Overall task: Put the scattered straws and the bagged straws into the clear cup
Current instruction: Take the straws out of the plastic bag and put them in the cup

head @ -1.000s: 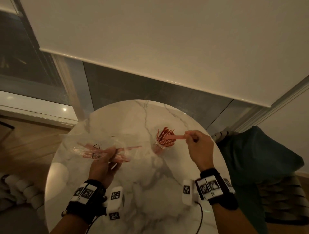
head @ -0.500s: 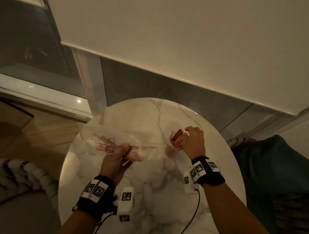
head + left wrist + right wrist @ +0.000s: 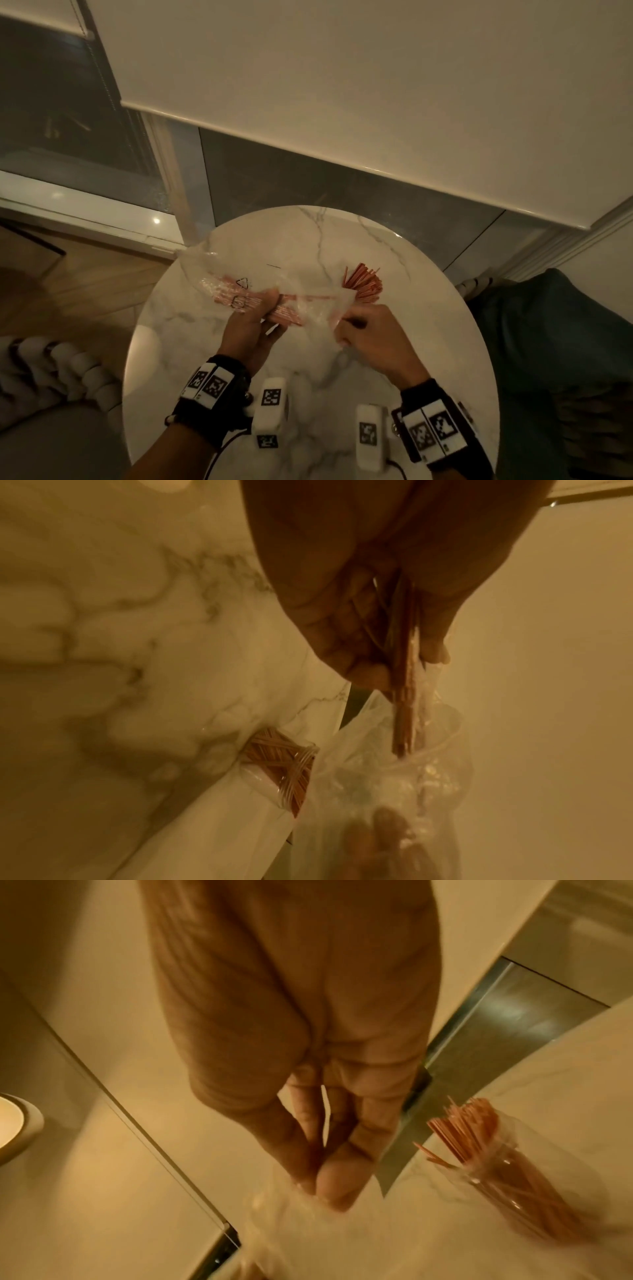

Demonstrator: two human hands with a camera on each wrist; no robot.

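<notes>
Nearest, the left hand (image 3: 251, 330) clamped its grip on the bagged straws (image 3: 239, 298) through the clear bag (image 3: 219, 274); at three o'clock, the right hand (image 3: 371, 334) pinched the bag's open end. Film probably light, limp, slippery; straws stiff, best gripped mid-bundle. Beyond, at one o'clock, the clear cup (image 3: 534, 1185) stood on the tabletop (image 3: 308, 370), holding straws.

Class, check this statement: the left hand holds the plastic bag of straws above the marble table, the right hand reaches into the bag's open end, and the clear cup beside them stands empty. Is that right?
Not quite. The clear cup is not empty: it already holds a bunch of red straws, as the right wrist view shows. The rest stands: the left hand holds the plastic bag above the marble table, and the right hand is at its open end.
</notes>
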